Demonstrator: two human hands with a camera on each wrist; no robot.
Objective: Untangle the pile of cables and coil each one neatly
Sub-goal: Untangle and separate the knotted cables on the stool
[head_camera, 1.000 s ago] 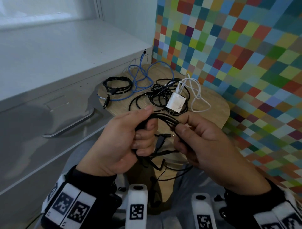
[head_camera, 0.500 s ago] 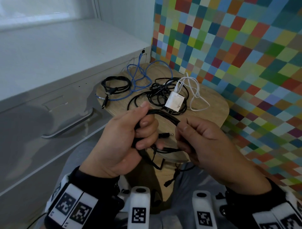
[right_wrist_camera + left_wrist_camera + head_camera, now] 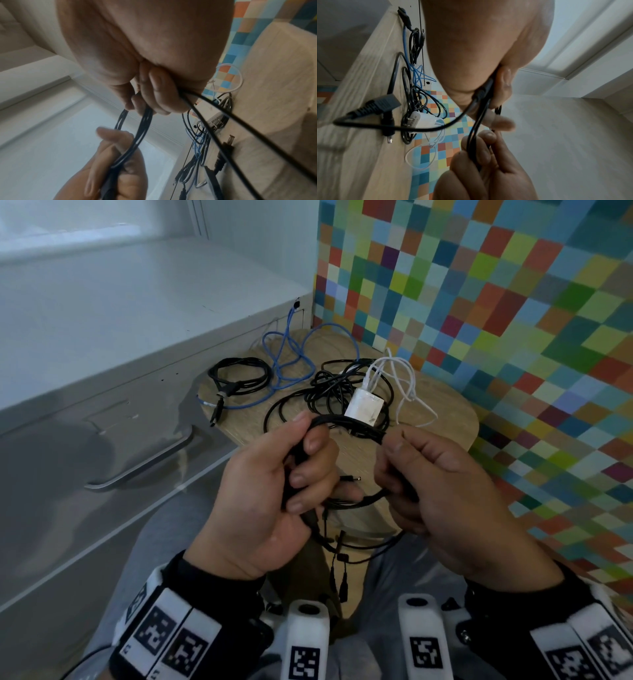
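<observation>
A black multi-plug cable (image 3: 349, 426) is held as several loops between both hands over the front of a small wooden table (image 3: 448, 419). My left hand (image 3: 291, 470) grips one side of the loops, thumb on top (image 3: 488, 94). My right hand (image 3: 411, 470) grips the other side (image 3: 145, 121). Loose ends with barrel plugs (image 3: 342, 580) dangle below the hands. On the table lie a tangled black cable (image 3: 329, 392), a white charger (image 3: 364, 407) with white cable (image 3: 407, 378), a blue cable (image 3: 291, 364) and a coiled black cable (image 3: 239, 374).
A white cabinet with a metal drawer handle (image 3: 144, 467) stands left of the table. A wall of coloured squares (image 3: 496, 320) closes off the right and back. My grey-trousered legs (image 3: 171, 542) are below the hands.
The hands have lifted slightly and the loop between them has widened. More loose cable end now hangs below the hands. The cables on the table have not moved.
</observation>
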